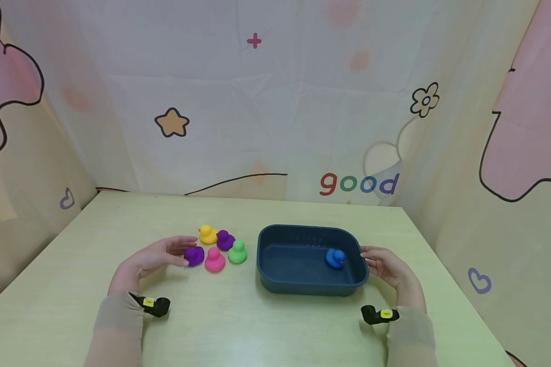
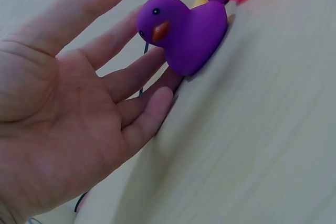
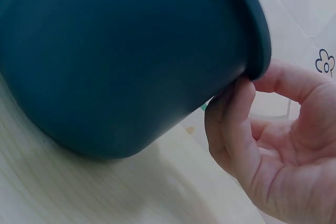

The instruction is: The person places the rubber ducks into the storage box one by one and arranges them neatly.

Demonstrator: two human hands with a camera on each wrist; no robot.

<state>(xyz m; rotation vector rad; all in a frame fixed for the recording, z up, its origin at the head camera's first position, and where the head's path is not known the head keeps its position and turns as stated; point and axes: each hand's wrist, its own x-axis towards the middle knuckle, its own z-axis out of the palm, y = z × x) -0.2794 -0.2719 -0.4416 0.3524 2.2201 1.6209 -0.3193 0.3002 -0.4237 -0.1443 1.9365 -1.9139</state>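
Five toys aside, a purple rubber duck point(image 1: 194, 256) sits on the table between the spread thumb and fingers of my left hand point(image 1: 158, 256). In the left wrist view those fingers lie loosely beside the duck point(image 2: 191, 32), not closed round it. My right hand point(image 1: 387, 267) holds the right end of a dark blue plastic tub point(image 1: 309, 289). Seen from the right wrist, its curled fingers point(image 3: 239, 114) meet the tub's wall just under the rim. A blue rubber duck point(image 1: 335, 258) sits inside the tub, near its right end.
Close to the left hand stand a yellow duck point(image 1: 207, 234), a second purple duck point(image 1: 225, 240), a pink duck point(image 1: 215, 260) and a green duck point(image 1: 238, 252). They sit on the pale table point(image 1: 202, 326), left of the tub. A printed curtain point(image 1: 211, 153) hangs behind.
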